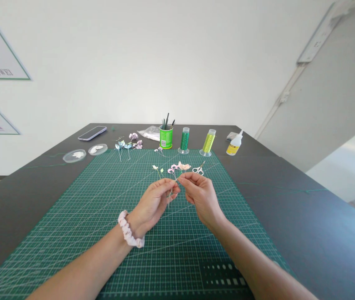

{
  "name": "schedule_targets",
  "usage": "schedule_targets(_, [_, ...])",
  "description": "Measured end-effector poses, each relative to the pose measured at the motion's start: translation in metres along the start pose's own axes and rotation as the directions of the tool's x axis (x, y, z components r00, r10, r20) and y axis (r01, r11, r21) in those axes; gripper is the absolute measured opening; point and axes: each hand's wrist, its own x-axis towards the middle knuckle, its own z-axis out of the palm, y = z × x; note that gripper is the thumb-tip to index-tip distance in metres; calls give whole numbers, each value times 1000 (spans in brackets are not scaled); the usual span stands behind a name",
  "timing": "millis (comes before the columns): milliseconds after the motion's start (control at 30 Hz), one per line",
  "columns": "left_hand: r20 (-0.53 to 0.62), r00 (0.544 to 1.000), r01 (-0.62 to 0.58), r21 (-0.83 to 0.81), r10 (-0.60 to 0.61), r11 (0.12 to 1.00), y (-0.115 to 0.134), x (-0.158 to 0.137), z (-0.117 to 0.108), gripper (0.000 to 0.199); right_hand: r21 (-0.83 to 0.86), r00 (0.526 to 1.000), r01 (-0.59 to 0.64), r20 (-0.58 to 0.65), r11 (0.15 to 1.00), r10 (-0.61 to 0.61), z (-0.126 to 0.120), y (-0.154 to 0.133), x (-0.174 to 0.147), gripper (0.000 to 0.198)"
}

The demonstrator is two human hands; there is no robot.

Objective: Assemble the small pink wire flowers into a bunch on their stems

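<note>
Above the middle of the green cutting mat (102, 212), my left hand (155, 199) pinches the thin stems of a small bunch of pink flowers (183, 166). The stem ends show below its fingers. My right hand (201, 195) is closed in a pinch at the same spot, thumb and forefinger at the stems just under the blooms. A fine thread may be between its fingertips, but it is too small to make out. Just beyond the hands are a white bud on a green stem (155, 168) and white-handled scissors (198, 170).
At the back stand a green can of tools (166, 138), a dark green thread spool (184, 141), a yellow-green spool (208, 143) and a glue bottle (234, 145). Blue flowers (124, 145), purple flowers (138, 144), clear dishes (74, 156) and a phone (92, 133) lie left.
</note>
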Motion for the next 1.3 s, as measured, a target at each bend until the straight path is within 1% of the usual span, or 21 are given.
schedule_targets(167, [-4,999,49,-37,-49,998,-1,1,-1,18,0,1000,6,0,1000,-6,-1,1,0,27])
schedule_targets(333, [16,997,81,-93,-80,992,-2,1,-4,14,-4,1000,-1,1,1000,1,-1,0,0,26])
schedule_targets(567, [11,991,136,-128,-136,982,-3,2,-3,17,-4,1000,2,11,1000,-2,0,0,0,23])
schedule_targets(833, [12,990,140,-111,-139,984,-3,1,-3,16,-14,1000,-1,10,1000,1,0,0,1,23])
schedule_targets(1100, [65,989,142,-122,-135,982,-3,2,-4,21,3,1000,9,24,1000,-9,0,1,1,23])
schedule_targets(1300, [75,989,133,-110,-125,985,-3,2,-3,23,6,1000,4,23,1000,-4,1,-1,1,24])
